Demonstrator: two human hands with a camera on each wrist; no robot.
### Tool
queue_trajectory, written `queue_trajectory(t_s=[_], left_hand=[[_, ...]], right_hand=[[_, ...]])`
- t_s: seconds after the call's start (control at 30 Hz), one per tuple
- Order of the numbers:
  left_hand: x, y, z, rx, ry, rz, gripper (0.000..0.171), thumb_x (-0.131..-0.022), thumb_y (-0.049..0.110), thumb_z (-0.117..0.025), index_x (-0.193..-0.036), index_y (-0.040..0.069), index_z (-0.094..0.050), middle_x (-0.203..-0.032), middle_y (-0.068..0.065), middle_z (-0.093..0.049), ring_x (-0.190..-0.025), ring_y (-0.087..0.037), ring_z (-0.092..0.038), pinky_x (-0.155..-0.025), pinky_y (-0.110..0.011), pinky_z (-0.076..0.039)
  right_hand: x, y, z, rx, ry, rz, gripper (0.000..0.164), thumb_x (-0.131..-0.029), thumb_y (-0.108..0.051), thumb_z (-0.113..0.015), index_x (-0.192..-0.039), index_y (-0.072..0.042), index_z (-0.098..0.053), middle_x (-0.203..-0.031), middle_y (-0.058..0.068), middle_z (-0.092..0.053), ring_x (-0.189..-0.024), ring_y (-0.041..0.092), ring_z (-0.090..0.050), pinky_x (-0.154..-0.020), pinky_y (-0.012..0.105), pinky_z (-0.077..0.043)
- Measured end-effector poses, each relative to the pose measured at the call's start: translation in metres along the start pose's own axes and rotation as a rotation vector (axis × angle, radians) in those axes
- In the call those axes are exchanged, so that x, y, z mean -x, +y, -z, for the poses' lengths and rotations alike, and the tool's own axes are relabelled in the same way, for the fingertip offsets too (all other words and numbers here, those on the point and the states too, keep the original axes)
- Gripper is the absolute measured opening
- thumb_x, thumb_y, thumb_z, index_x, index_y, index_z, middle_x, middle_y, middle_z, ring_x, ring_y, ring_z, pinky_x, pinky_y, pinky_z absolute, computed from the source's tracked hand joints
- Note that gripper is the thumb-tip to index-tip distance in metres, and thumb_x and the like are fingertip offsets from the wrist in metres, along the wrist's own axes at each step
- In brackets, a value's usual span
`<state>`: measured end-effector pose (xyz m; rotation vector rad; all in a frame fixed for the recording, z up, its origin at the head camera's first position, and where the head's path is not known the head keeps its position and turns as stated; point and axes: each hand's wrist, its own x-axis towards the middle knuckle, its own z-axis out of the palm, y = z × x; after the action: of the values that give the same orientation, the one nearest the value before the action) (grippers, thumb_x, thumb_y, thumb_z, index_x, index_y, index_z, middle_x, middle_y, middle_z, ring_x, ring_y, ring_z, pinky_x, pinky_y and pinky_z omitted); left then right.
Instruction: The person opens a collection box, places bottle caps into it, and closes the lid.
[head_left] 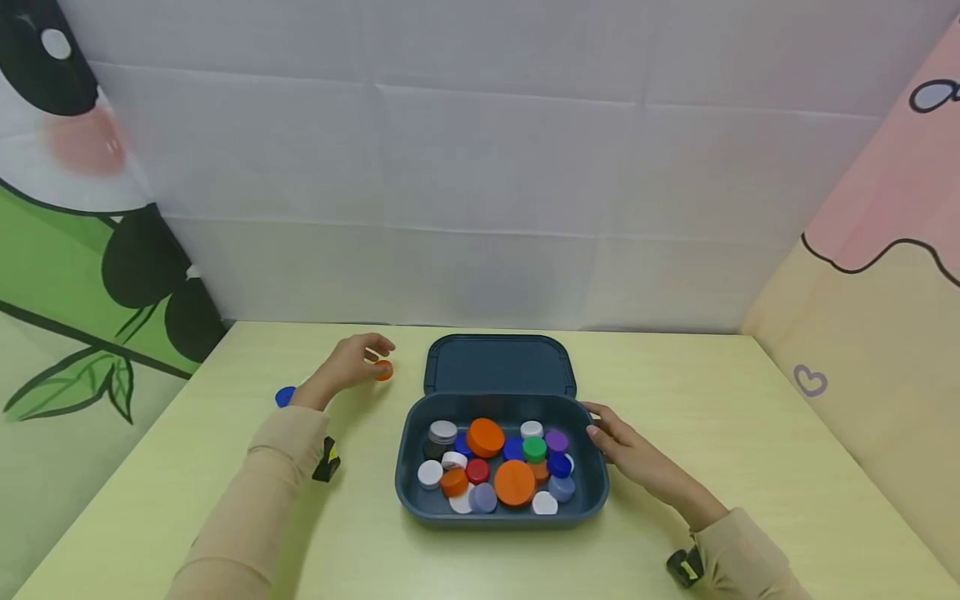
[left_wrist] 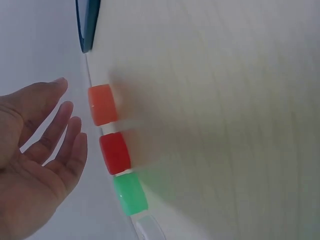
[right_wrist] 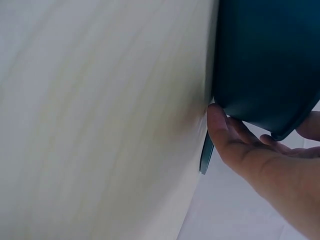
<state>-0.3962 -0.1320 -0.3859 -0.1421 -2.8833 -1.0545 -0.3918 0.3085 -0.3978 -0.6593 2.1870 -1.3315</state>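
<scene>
My left hand (head_left: 351, 362) is just beside an orange bottle cap (left_wrist: 102, 105) on the table, its fingers loosely bent and apart from it. In the left wrist view a red cap (left_wrist: 115, 153), a green cap (left_wrist: 130, 194) and a pale cap (left_wrist: 150, 229) line up beyond the orange one; in the head view hand and arm hide them. My right hand (head_left: 637, 458) grips the right side of a dark blue box (head_left: 498, 522), thumb at the rim and fingers along the outer wall. Many bottle caps lie inside, including a large orange cap (head_left: 515, 483).
The box's lid (head_left: 498, 364) lies folded back behind it. A blue cap (head_left: 285, 396) sits left of my left wrist. White cloth (head_left: 487, 167) hangs along the back edge of the pale table (head_left: 675, 367), and printed panels stand at both sides.
</scene>
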Motion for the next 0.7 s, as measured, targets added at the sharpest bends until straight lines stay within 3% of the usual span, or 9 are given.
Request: queue_trajectory(t_s=[0.37, 0.7], left_hand=[[-0.007, -0.010, -0.008, -0.063, -0.019, 0.057, 0.033, -0.078, 0.002, -0.066, -0.109, -0.007, -0.058, -0.111, -0.027, -0.058, -0.099, -0.040, -0.056, -0.087, -0.046, -0.048], [-0.010, -0.019, -0.016, -0.084, -0.011, 0.070, 0.033, -0.076, -0.001, -0.068, -0.107, -0.006, -0.060, -0.109, -0.025, -0.059, -0.094, -0.036, -0.058, -0.085, -0.043, -0.050]], right_hand=[[0.002, -0.002, 0.000, 0.000, -0.011, 0.005, 0.047, -0.099, -0.036, -0.032, -0.142, -0.018, -0.024, -0.141, 0.021, -0.033, -0.126, 0.040, -0.038, -0.099, 0.052, -0.040], [0.001, 0.000, 0.000, 0.005, 0.006, 0.001, 0.047, -0.099, -0.036, -0.033, -0.142, -0.018, -0.025, -0.140, 0.020, -0.034, -0.126, 0.039, -0.039, -0.099, 0.052, -0.040]])
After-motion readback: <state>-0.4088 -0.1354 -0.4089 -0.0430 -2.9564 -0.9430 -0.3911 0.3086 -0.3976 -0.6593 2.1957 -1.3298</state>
